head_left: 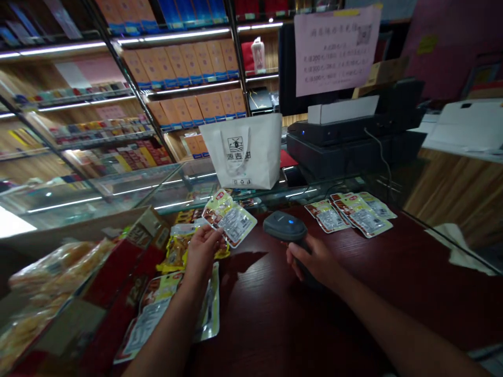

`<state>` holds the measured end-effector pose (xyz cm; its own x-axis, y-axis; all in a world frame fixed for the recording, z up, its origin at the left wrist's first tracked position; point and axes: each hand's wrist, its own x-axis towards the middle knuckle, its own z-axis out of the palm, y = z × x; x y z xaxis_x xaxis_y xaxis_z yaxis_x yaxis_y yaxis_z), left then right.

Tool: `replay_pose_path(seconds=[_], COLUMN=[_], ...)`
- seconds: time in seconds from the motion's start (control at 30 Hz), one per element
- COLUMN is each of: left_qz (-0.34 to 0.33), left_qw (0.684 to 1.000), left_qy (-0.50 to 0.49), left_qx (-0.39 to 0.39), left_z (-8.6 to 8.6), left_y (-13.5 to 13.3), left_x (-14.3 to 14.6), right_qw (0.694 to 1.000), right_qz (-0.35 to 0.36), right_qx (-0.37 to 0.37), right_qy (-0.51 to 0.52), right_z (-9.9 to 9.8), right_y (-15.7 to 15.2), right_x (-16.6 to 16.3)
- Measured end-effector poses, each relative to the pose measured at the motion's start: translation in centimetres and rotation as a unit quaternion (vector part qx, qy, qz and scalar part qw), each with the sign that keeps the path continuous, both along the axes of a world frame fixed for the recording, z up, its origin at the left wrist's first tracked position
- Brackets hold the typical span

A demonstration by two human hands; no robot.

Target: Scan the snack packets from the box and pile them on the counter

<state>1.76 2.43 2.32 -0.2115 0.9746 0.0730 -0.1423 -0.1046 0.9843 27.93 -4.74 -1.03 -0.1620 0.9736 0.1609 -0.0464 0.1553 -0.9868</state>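
My left hand (202, 251) is closed on a small yellow-green snack packet (230, 217), held up with its printed back facing the scanner. My right hand (314, 259) grips the handle of a dark handheld barcode scanner (285, 226), whose head points left toward the packet, a short gap away. Both hover over a dark red wooden counter (298, 324). More packets of the same kind (351, 212) lie in a loose group on the counter to the right of the scanner. Other packets (157, 309) lie flat beneath my left forearm.
A white paper bag with handles (245, 152) stands on the glass counter behind. A black register and printer (353, 139) sit at the right, under a pink notice (338, 47). Shelves of boxed goods (184, 68) fill the back. A red box with bagged snacks (58, 277) stands at left.
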Motion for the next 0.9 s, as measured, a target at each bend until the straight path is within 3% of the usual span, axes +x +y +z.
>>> replay_pose_path(seconds=[0.43, 0.9], left_qz=[0.04, 0.052], left_qw=[0.997, 0.997], left_qy=[0.039, 0.039], left_qx=[0.055, 0.038], left_z=[-0.5, -0.1], left_y=[-0.2, -0.5], left_x=[0.0, 0.7], right_qw=[0.996, 0.994], right_qz=[0.032, 0.039], right_qx=[0.01, 0.037], right_qy=[-0.085, -0.098], right_z=[0.4, 0.8], right_y=[-0.8, -0.8], right_x=[0.0, 0.1])
